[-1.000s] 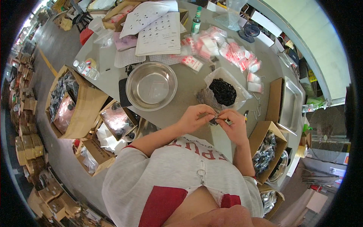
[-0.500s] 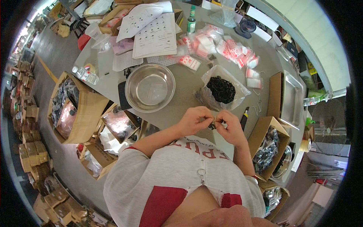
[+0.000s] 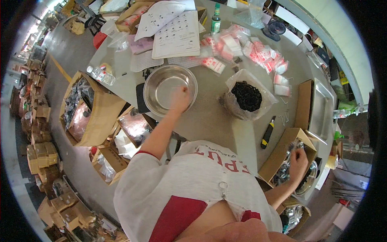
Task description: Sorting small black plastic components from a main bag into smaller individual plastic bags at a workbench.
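My left hand [image 3: 181, 99], smeared by motion, is over the near right part of a round steel bowl [image 3: 150, 96]. Its fingers are too blurred to read. Far to the right, my right hand [image 3: 298, 162] is over an open cardboard box [image 3: 273, 156] of small clear plastic bags with dark contents. Its fingers are closed on one such small clear plastic bag [image 3: 297, 145], whose details are hard to make out. Between the hands, a larger clear bag full of black small parts [image 3: 246, 97] stands open on the grey table [image 3: 209, 121].
A black and yellow utility knife [image 3: 268, 132] lies beside the box. Behind are red-and-white plastic bags [image 3: 258, 56], a green bottle [image 3: 216, 19], printed sheets [image 3: 177, 36] and a small fan [image 3: 275, 29]. Cartons [image 3: 94, 113] flank the table on the left; a steel tray [image 3: 321, 107] stands at right.
My hands have come apart from pinching a small item together at the table's near edge. The left moved to the bowl, the right to the box. The view shifted slightly.
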Demonstrator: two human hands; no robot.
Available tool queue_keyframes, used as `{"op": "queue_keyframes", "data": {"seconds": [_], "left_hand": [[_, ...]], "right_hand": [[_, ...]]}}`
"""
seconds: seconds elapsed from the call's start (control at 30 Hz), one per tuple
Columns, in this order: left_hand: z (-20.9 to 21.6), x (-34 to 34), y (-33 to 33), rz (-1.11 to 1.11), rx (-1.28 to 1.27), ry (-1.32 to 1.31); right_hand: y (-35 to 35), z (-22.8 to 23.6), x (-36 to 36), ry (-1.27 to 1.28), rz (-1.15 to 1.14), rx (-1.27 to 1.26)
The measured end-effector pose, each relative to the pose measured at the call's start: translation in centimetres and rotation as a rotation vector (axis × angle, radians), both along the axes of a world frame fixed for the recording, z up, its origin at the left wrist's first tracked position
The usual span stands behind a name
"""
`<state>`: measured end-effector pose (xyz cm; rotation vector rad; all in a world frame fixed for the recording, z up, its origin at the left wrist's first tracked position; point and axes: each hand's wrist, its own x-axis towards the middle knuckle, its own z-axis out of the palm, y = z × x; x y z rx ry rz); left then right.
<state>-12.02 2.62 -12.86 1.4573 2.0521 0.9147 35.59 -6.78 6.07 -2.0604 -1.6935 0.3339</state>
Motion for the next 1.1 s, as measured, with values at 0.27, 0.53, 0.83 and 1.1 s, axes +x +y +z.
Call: {"op": "queue_keyframes", "data": {"seconds": [0.27, 0.53, 0.83, 1.1], "left_hand": [[-4.9, -7.7, 0.0, 0.047, -0.332, 0.294], [1.7, -2.8, -2.1, -0.003, -0.121, -0.272], [10.8, 10.1, -6.4, -0.39, -0.294, -1.372], [10.4, 11.1, -5.5, -0.557, -0.325, -1.186]], "right_hand": [[0.9, -0.5, -2.8, 0.051, 0.001, -0.015], [3.6, -3.3, -11.0, 0.214, 0.527, -0.129], [4.7, -5.1, -19.6, 0.875, 0.56, -0.283], [4.7, -4.9, -17.9, 0.593, 0.588, -0.056]]}}
